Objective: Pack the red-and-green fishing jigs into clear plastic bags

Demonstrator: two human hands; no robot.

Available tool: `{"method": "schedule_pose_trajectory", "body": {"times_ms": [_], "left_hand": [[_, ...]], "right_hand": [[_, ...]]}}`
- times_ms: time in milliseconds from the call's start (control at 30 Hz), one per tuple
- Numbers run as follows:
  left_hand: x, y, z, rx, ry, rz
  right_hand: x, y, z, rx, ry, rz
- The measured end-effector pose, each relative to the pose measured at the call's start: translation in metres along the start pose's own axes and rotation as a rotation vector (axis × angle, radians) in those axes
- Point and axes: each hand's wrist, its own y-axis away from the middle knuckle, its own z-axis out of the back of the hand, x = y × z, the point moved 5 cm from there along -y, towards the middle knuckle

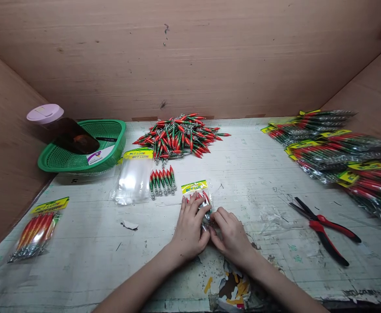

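- Left hand (190, 226): lies flat over the lower part of a small clear bag (199, 198) with a yellow header, fingers spread, apparently pinning it to the table (89, 243) so it cannot slide.
- Right hand (231, 234): set against the bag's near end, touching the left hand, fingertips pinched on the plastic, probably to close the opening. Red and green lures show inside the bag, which lies at the table's middle, just ahead of both wrists.
- Near edge: torn, peeling paper (232, 287) between the forearms.
- Right, near: red-handled pliers (323, 226), jaws spread, lying apart from the hands beside a crumpled scrap of clear film (271, 215).
- Left, near: one filled bag of orange lures (37, 230), well apart.
- Just beyond the hands: a row of loose lures (162, 180) laid side by side, seemingly counted out, and beside it a stack of empty bags (133, 178).
- Farther back: a heap of loose lures (180, 137), within straight reach; nothing lies between it and the hands but the row.
- Far left: a green basket (112, 130) holding a dark bottle with a pale lid (45, 113).
- Far right: stacked filled bags (333, 148) along the wooden side wall.
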Motion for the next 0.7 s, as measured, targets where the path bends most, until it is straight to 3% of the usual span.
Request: {"method": "schedule_pose_trajectory", "body": {"times_ms": [133,267,367,467,567,700], "left_hand": [[0.0,0.012,0.007,0.093,-0.069,-0.173],[0.004,0.036,0.026,0.164,-0.174,-0.423],[0.004,0.05,0.036,0.049,-0.286,-0.617],[-0.002,0.054,0.035,-0.109,-0.297,-0.771],[-0.003,0.051,0.033,-0.243,-0.213,-0.715],[0.004,0.049,0.034,-0.304,-0.036,-0.477]], "right_hand": [[-0.004,0.002,0.015,0.05,-0.041,0.061],[-0.011,0.009,0.042,-0.02,0.07,0.323],[-0.008,0.017,0.047,-0.053,0.253,0.616],[0.0,0.02,0.041,-0.016,0.186,0.814],[0.002,0.018,0.038,-0.03,0.007,0.792],[-0.008,0.016,0.037,-0.021,-0.256,0.569]]}}
